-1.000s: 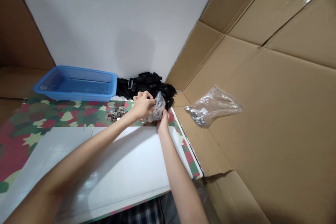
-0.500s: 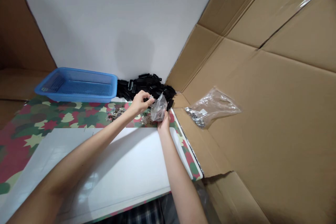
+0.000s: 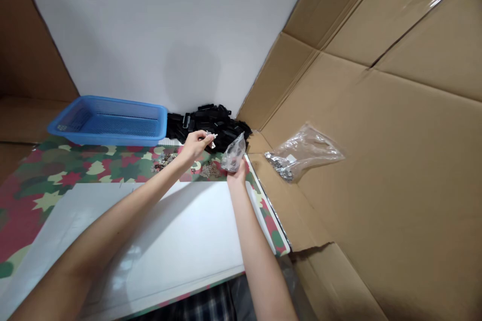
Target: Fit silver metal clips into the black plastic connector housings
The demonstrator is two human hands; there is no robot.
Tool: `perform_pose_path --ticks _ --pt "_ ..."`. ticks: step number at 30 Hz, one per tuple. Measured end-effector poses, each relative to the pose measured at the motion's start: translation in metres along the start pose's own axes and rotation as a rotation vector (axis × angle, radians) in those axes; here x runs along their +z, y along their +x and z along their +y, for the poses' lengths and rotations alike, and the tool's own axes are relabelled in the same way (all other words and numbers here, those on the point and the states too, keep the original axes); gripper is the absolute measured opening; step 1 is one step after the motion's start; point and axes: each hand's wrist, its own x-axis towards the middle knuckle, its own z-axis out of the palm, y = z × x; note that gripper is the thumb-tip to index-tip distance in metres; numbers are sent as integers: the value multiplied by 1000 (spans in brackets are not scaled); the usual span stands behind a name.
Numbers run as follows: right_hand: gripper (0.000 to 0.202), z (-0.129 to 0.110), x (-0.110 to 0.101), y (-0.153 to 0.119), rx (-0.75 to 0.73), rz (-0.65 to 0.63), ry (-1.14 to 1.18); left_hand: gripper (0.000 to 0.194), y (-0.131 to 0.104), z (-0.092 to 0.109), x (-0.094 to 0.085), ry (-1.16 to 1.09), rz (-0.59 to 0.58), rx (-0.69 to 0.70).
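Note:
My left hand [image 3: 195,143] pinches some small silvery pieces [image 3: 211,140] between thumb and fingertips, in front of the black pile; their exact kind is too small to tell. To its right, my right hand [image 3: 237,172] is closed around the lower part of a clear plastic bag [image 3: 233,152], its mouth pointing up. Below my hands, a heap of small metal parts [image 3: 211,169] lies on the patterned tablecloth. A second heap of small parts [image 3: 162,161] lies further left, partly hidden by my left forearm.
A blue mesh basket [image 3: 113,138] stands at the back left. Many black plastic pieces [image 3: 211,120] are piled against the white wall. A white sheet [image 3: 196,230] covers the front. At right, another clear bag with metal parts [image 3: 280,166] rests on cardboard [image 3: 376,160].
My left hand has moved left, away from the bag's mouth, with the silvery pieces now showing in its fingers. The bag in my right hand has shifted slightly right.

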Motion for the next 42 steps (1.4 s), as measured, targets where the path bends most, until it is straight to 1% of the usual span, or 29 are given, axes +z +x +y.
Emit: perform_pose_path --ticks 3,5,9,13,18,22,28,31,36,39,42 --pt "23 -4 -5 2 50 125 60 23 -1 -11 2 154 -21 -2" --pt "26 -6 -7 3 82 174 83 20 -4 -18 6 263 -38 10" --pt "26 -9 -8 1 133 220 103 13 -13 -29 14 433 -113 32" --pt "25 -10 -6 -1 159 229 112 13 -16 -31 15 527 -192 61" --pt "26 -12 -4 -2 165 220 109 20 -14 -30 13 569 -257 96" --pt "26 -13 -2 -3 167 225 116 25 -12 -29 11 573 -263 92" --pt "27 -12 0 -5 154 232 111 18 -12 -27 11 551 -262 88" --pt "27 -13 -1 -5 150 222 108 14 -13 -24 11 554 -269 98" --pt "26 -14 -1 -5 165 195 108 12 -16 -21 12 565 -287 115" --pt "25 -15 -1 -5 170 193 114 14 -14 -18 10 580 -304 118" --pt "25 -14 -1 -4 171 198 121 20 -9 -10 1 618 -300 121"
